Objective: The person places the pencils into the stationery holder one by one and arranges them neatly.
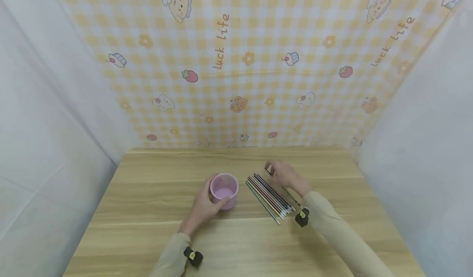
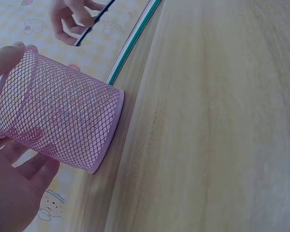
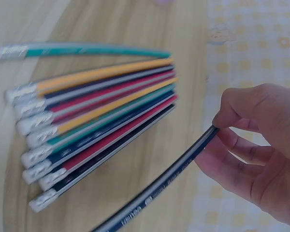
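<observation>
A pink mesh pencil cup (image 1: pixel 230 203) stands upright on the table, its mouth facing up. My left hand (image 1: pixel 204 209) holds it from the left side, thumb at the near side and fingers behind. In the right wrist view, my right hand (image 3: pixel 261 150) pinches a dark blue pencil (image 3: pixel 166 175) with white stripes near one end, between thumb and fingers. That pencil is lifted beside a row of pencils (image 1: pixel 269 195) in yellow, red, green and dark blue. Their white eraser ends point toward the near side. A green pencil (image 3: pixel 96 50) lies a little apart, on the cup's side of the row.
The wood-grain table (image 1: pixel 148 211) ends at the back against a yellow checked cloth (image 1: pixel 236 79) with cartoon prints. White sheets (image 1: pixel 48 137) hang on both sides. A small black wrist device (image 1: pixel 193 256) sits on each sleeve.
</observation>
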`<state>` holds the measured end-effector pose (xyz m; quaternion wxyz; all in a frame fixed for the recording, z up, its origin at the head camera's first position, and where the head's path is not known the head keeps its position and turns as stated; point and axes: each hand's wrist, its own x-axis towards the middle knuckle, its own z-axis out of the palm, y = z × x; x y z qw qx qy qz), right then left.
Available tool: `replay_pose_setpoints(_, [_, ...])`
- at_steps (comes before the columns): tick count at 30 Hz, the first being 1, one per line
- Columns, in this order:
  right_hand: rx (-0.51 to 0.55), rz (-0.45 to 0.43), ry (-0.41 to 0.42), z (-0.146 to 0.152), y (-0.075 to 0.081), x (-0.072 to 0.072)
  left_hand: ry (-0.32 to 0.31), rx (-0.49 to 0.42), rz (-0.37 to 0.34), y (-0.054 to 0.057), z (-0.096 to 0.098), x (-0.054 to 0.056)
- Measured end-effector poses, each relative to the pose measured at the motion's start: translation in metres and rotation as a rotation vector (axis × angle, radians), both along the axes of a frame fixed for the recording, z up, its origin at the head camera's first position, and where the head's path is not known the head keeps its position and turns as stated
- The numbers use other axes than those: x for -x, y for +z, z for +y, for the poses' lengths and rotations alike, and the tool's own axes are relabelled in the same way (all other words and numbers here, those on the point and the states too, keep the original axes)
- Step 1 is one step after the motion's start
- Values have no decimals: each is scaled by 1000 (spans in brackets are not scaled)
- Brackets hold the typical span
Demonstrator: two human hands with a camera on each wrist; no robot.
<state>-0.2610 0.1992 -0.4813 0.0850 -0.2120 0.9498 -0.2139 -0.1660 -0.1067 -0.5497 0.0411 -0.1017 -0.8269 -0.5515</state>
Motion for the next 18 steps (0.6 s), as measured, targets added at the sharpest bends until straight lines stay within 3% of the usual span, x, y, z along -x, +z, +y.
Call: replay_pose_setpoints(18, [352, 136, 53, -41, 59, -16, 2, -57, 8, -5, 1, -1])
